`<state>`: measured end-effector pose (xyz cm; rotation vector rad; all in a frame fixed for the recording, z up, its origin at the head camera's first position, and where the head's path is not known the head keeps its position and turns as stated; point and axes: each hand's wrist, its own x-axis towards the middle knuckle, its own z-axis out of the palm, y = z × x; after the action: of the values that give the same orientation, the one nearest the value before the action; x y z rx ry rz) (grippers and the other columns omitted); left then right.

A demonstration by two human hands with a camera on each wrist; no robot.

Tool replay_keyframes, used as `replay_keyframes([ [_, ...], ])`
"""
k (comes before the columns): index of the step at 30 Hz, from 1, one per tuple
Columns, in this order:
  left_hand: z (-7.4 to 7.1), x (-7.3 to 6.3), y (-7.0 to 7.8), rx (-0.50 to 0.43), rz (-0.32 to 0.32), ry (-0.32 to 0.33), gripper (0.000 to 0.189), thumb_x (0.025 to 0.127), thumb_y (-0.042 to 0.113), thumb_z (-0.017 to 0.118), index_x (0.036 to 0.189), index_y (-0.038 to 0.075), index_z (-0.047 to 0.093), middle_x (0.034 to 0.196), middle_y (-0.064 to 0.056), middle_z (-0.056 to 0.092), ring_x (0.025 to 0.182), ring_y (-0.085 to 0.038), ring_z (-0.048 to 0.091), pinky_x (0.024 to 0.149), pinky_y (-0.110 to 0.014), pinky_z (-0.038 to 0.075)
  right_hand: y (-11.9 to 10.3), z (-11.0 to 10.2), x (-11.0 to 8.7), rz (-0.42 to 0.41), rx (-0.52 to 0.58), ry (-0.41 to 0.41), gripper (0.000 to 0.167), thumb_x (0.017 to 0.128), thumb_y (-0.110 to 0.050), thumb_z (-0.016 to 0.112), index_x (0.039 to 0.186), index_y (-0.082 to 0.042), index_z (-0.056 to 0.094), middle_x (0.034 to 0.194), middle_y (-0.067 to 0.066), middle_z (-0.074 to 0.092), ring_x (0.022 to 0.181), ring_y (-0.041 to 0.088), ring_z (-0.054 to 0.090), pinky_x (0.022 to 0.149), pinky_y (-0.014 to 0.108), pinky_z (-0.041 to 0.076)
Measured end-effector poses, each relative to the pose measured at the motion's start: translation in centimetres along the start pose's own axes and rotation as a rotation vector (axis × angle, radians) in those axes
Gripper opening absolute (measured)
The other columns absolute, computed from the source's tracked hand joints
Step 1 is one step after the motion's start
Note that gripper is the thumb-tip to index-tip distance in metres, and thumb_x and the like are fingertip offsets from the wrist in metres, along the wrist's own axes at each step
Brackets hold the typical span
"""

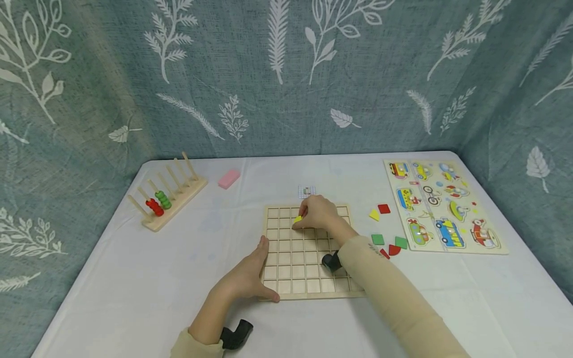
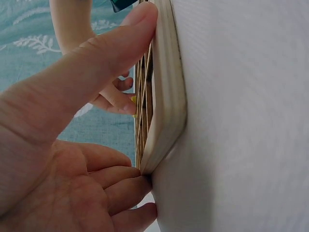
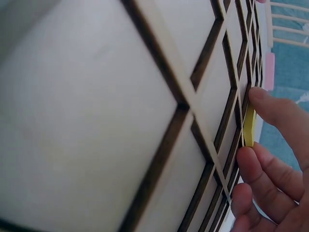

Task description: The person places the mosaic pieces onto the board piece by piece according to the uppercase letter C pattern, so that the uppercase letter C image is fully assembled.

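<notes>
A wooden grid board (image 1: 284,272) with rows of square cells lies at the middle of the table. My right hand (image 1: 319,213) reaches over its far part and pinches a small yellow piece (image 1: 298,219) between thumb and fingers. In the right wrist view the yellow piece (image 3: 249,126) stands edge-on, right at the grid ribs. My left hand (image 1: 245,273) spans the board's near left corner, fingers along the left edge and thumb at the front edge. The left wrist view shows its thumb (image 2: 130,29) stretched against the board's rim (image 2: 169,92).
Right of the board lie a yellow triangle (image 1: 374,215), a red square (image 1: 384,209), green squares (image 1: 378,239) and a red quarter-round piece (image 1: 394,249). A picture puzzle board (image 1: 429,214) lies beyond them. Farther left are a peg rack (image 1: 176,204), a pink block (image 1: 229,179) and, behind the board, a small printed card (image 1: 307,191).
</notes>
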<state>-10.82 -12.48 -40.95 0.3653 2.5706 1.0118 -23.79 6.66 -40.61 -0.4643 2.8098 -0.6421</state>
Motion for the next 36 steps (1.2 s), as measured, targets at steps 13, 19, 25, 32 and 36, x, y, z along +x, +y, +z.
replay_keyframes([
  [13,-0.1,-0.1,0.2,-0.017,0.005,-0.001,0.129,0.049,0.022,0.090,0.141,-0.011,0.007,0.148,-0.026,0.006,0.136,-0.034,0.013,0.109,-0.044,0.018,0.2,-0.3,-0.2,-0.026,0.009,0.007,0.027,0.068,-0.040,0.078,0.077,-0.016,0.071,0.070,-0.008,0.062,0.064,0.009,0.056,0.053,0.023,0.043],
  [19,0.0,0.0,0.1,-0.009,0.004,0.003,0.129,0.048,0.022,0.090,0.141,-0.012,0.007,0.147,-0.026,0.005,0.136,-0.035,0.013,0.109,-0.044,0.018,0.6,-0.2,-0.2,-0.032,0.042,-0.001,0.028,0.069,-0.039,0.078,0.082,-0.015,0.072,0.072,-0.008,0.063,0.065,0.008,0.056,0.054,0.024,0.044],
  [25,0.0,0.0,0.0,-0.010,0.009,0.005,0.129,0.048,0.022,0.090,0.141,-0.012,0.007,0.147,-0.026,0.005,0.136,-0.035,0.012,0.109,-0.044,0.017,0.8,-0.3,-0.5,-0.034,0.075,-0.009,0.032,0.069,-0.040,0.077,0.088,-0.015,0.071,0.074,-0.008,0.062,0.067,0.009,0.056,0.056,0.024,0.044],
  [32,-0.1,0.0,0.0,-0.008,0.017,0.009,0.128,0.049,0.022,0.090,0.140,-0.013,0.007,0.147,-0.027,0.006,0.136,-0.036,0.013,0.109,-0.045,0.018,1.3,-1.0,-1.2,-0.084,0.158,-0.008,0.036,0.073,-0.036,0.075,0.100,-0.013,0.070,0.080,-0.007,0.064,0.073,0.011,0.057,0.064,0.027,0.047],
  [36,0.0,-0.1,0.0,-0.021,0.020,0.009,0.128,0.048,0.022,0.090,0.140,-0.013,0.008,0.147,-0.028,0.006,0.136,-0.035,0.012,0.109,-0.044,0.017,1.7,-1.7,-1.7,-0.137,0.232,0.002,0.035,0.076,-0.029,0.073,0.103,-0.008,0.068,0.085,-0.003,0.066,0.078,0.015,0.059,0.070,0.031,0.049],
])
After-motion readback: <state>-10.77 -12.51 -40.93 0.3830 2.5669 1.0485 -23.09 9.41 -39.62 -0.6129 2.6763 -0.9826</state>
